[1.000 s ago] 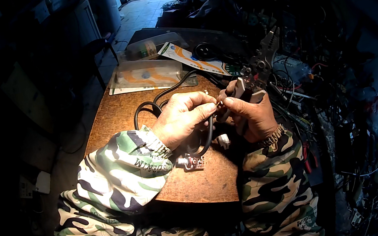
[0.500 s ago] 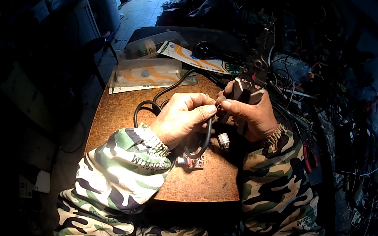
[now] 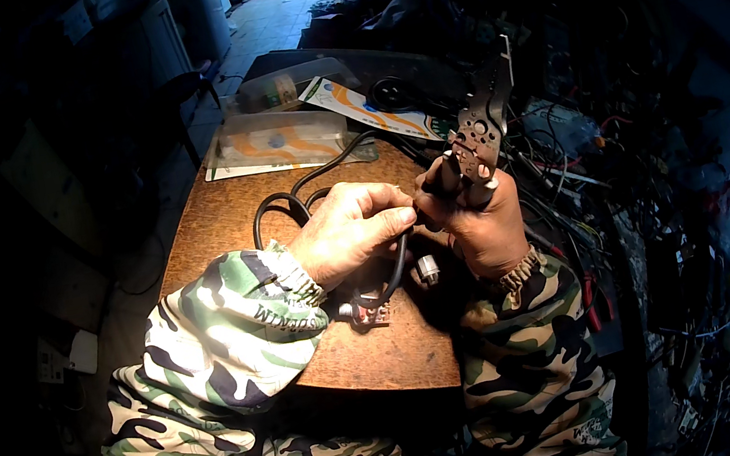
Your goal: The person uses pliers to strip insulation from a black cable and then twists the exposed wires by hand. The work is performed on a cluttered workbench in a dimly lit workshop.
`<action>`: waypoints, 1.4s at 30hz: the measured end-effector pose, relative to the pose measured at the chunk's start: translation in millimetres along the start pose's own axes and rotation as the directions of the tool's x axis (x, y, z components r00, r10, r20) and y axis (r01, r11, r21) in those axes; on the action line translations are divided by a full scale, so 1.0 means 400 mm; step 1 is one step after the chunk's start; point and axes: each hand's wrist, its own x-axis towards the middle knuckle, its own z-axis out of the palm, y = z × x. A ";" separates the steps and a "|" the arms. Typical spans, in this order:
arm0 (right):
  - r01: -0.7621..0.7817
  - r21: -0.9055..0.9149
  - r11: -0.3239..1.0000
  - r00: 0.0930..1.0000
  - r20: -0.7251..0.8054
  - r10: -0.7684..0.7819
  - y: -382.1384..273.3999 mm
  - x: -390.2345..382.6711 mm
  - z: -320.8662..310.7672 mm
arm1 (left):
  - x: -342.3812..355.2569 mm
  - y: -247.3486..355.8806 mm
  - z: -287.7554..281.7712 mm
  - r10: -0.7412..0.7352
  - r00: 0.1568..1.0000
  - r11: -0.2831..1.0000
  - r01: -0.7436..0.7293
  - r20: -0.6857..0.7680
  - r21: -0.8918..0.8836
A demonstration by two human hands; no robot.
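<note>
Pinched between the thumb and fingers of my left hand (image 3: 356,230) is a thick black cable (image 3: 399,266), which loops down over the table. My right hand (image 3: 487,226) grips a pair of wire strippers (image 3: 477,132), its holed metal jaws pointing up and away from me. The fingertips of both hands meet at the cable's end, which they hide. Below them lies a small silver-and-white cylindrical part (image 3: 428,270). A small circuit board (image 3: 370,312) with a silver round part sits under the cable loop, near my left sleeve.
Clear plastic trays (image 3: 285,135) and an orange-and-white printed card (image 3: 364,111) lie at the back of the brown wooden table (image 3: 208,221). Tangled wires (image 3: 559,164) and dark clutter crowd the right side. Red-handled pliers (image 3: 593,305) rest right of my right sleeve. A dark chair (image 3: 182,89) stands behind left.
The wire strippers have turned in my right hand, so their flat, holed face now shows. My right wrist has rotated slightly; my left hand has barely moved.
</note>
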 end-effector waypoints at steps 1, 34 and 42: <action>0.039 -0.057 0.998 0.999 -0.022 -0.040 0.002 -0.004 -0.004 | 0.005 0.002 0.006 -0.012 1.000 1.000 0.012 -0.002 -0.004; 0.016 -0.029 0.999 1.000 -0.010 -0.016 0.009 0.008 0.003 | -0.017 0.034 0.014 0.072 0.988 0.995 -0.061 -0.140 0.082; -0.017 -0.077 0.997 1.000 -0.004 0.017 -0.009 0.000 -0.009 | -0.006 0.030 0.018 0.046 0.995 0.997 -0.040 -0.088 0.070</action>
